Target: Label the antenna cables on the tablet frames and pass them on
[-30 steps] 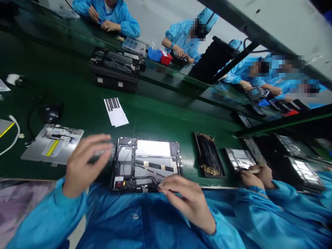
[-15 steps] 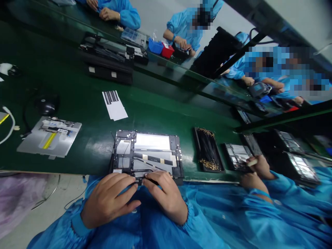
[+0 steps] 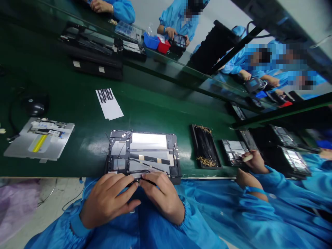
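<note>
An opened tablet chassis (image 3: 145, 155) lies on the green bench in front of me, its inner boards, cables and a bright metal plate showing. My left hand (image 3: 109, 199) and my right hand (image 3: 160, 195) meet at its near edge, fingertips pinched together on a small part there that I cannot make out. Both hands wear blue sleeves.
A grey plate with yellow tape (image 3: 38, 138) lies at the left, a black mouse (image 3: 35, 107) behind it. A white sticker sheet (image 3: 109, 103) sits farther back. A black tray of gold screws (image 3: 204, 145) stands right. A co-worker's hands (image 3: 252, 162) work beside me; more people sit across.
My left hand came in from the left and down to the tablet's near edge, joining the right hand. Since half a second ago both hands have stayed pinched there.
</note>
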Tool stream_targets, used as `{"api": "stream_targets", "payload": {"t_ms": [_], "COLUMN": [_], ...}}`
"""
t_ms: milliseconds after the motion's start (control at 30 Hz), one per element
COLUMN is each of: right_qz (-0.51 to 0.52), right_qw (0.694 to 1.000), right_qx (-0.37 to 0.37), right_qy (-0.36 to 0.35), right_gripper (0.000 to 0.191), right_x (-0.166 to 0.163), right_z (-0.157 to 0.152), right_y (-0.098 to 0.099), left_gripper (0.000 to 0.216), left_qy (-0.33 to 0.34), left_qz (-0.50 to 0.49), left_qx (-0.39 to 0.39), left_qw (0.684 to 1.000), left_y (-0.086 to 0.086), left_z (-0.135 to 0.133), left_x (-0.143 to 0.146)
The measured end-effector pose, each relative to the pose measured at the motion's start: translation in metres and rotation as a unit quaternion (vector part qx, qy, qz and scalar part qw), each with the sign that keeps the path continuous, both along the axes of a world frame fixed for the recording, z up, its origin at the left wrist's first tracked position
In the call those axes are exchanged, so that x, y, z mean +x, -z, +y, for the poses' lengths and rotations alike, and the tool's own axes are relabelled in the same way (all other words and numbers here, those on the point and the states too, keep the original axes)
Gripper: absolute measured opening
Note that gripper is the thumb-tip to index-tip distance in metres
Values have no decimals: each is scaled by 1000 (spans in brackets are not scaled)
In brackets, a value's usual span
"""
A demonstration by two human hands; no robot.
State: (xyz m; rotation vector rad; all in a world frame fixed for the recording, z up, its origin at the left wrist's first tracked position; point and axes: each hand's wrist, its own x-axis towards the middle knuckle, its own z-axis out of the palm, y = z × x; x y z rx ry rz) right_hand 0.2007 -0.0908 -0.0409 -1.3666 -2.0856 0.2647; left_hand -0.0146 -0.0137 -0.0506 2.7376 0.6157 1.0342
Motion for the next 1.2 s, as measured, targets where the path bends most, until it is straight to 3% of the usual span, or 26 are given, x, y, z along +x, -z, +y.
{"api": "stream_targets", "payload": {"t_ms": [233, 400, 533, 600, 700, 800, 900, 1033, 1133, 1200], "right_qz": [60, 12, -53, -47, 20, 41, 0, -58, -82, -95], "right_qw": [998, 999, 992, 992, 996, 998, 997, 982, 971, 966], "right_qx": [3, 36, 112, 106, 48, 41, 36, -49, -77, -91], "right_qy": [37, 19, -19, -57, -67, -25, -70, -174, -210, -221], "right_gripper": [25, 29, 35, 37, 41, 37, 25, 11, 7, 7], "right_x": [4, 3, 6, 14, 36, 62, 73, 50, 17, -5], "right_z": [-4, -1, 3, 5, 19, 64, 147, 274, 340, 367], "right_y": [8, 10, 11, 1, -32, -67, -73, -32, 9, 29], "left_gripper": [11, 10, 10, 14, 23, 22, 26, 55, 80, 92], "left_qy": [-13, -10, -7, 5, 17, -71, -196, -223, -227, -228], "left_qz": [-2, -15, -15, -20, -27, -60, -68, 16, 52, 65], "left_qx": [1, 3, -2, -37, -126, -170, -177, -224, -249, -262], "left_qw": [1000, 1000, 1000, 999, 991, 981, 962, 949, 940, 936], "left_y": [-2, 0, 5, 2, -13, -27, -16, 35, 70, 81], "left_z": [1, 3, -1, -3, 12, 61, 138, 228, 252, 253], "left_x": [2, 5, 5, -1, -18, -31, -28, -16, -12, -13]}}
